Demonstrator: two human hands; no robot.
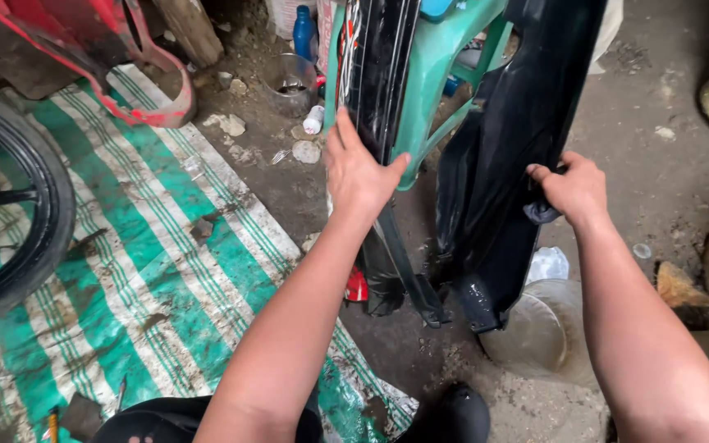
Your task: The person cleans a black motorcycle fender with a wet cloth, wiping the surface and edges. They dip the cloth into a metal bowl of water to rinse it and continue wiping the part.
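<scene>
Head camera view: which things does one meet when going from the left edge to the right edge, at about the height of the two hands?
Black tyre → green and white striped mat → left hand on a glossy black panel → green plastic chair leg → larger black panel → right hand gripping its edge → bare dirt floor.

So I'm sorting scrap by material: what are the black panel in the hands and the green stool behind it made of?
The black panel looks like glossy moulded plastic: thin curved edges and wet highlights, though painted metal can't be ruled out. The green stool looks like matte moulded plastic, uniform in colour with rounded legs.
</scene>
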